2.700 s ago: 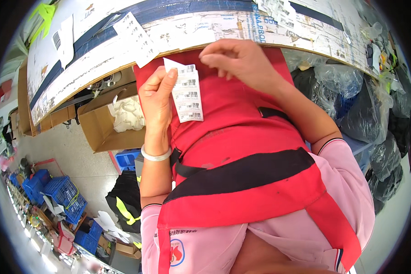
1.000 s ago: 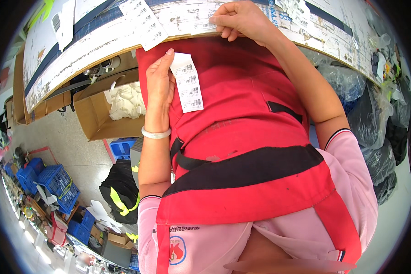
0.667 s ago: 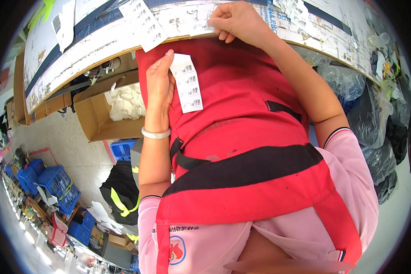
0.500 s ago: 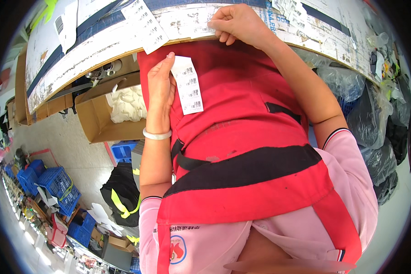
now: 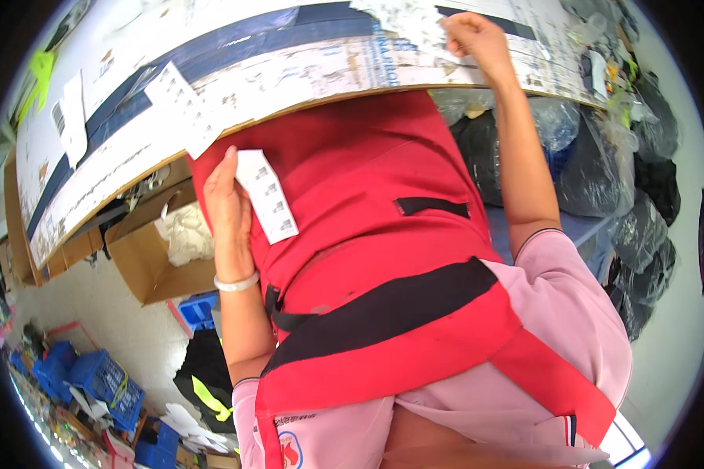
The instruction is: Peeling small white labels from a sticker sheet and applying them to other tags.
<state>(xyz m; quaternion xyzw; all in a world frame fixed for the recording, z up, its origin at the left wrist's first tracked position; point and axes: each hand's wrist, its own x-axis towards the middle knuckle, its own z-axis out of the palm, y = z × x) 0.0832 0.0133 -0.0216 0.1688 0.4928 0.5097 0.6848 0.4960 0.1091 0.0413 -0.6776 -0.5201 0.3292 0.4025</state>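
Note:
My left hand holds a white strip of printed labels upright in front of my red apron. A white band sits on that wrist. My right hand is raised to the tabletop, fingers closed over small white paper slips lying among many papers there. Whether it grips one of the slips is hidden by the fingers. Another label strip hangs over the table's near edge, above my left hand.
An open cardboard box with white material stands under the table at left. Blue crates and a black bag lie on the floor. Dark plastic bags are piled at right.
My right hand has moved right and farther along the tabletop, from the near edge to the paper slips. The view has swung, and my left hand still holds the label strip.

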